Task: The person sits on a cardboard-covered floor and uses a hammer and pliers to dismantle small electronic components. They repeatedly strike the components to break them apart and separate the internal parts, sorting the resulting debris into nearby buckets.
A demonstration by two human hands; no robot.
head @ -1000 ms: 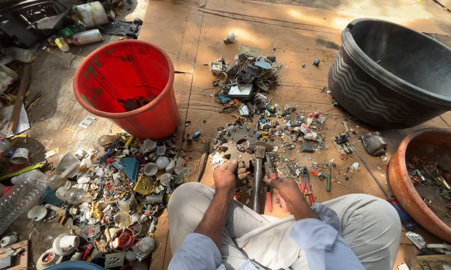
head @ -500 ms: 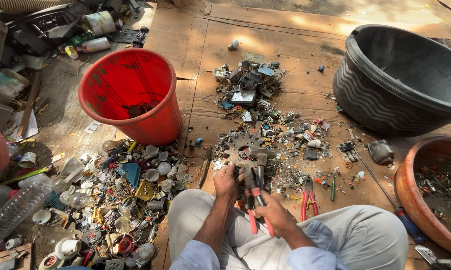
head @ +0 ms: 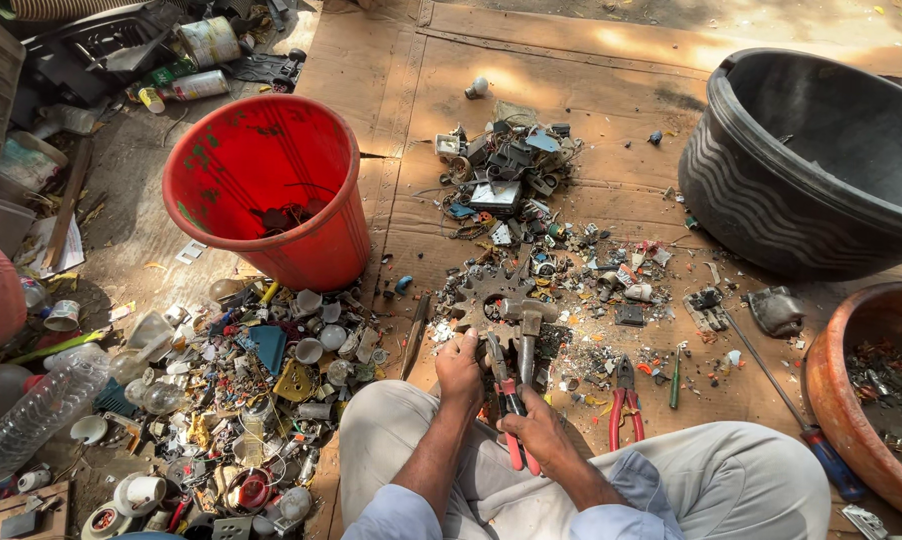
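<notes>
Just below the toothed gear (head: 488, 296), my right hand (head: 538, 432) grips red-handled pliers (head: 508, 400); my left hand (head: 460, 365) pinches something too small to tell.

— Where does the bucket (head: 271, 190) stand?

— Far left on the board (head: 571, 80), with a heap of lamp parts (head: 231, 400) near it, on the person's left. A plastic bottle (head: 31, 415) lies left of that heap.

— And in the middle?

— A toothed wheel (head: 483, 295) lies just beyond the left hand (head: 459, 365), a hammer (head: 527, 325) to its right. Scrap bits (head: 516, 175) spread farther off.

— The right hand (head: 539, 425)?

— Beside the left, on a pair of pliers (head: 509, 400). A second pair of pliers (head: 625, 402) lies to its right.

— The right side?

— A large tub (head: 821, 160) far right, a bowl (head: 851, 400) nearer, a screwdriver (head: 801, 420) left of the bowl.
</notes>
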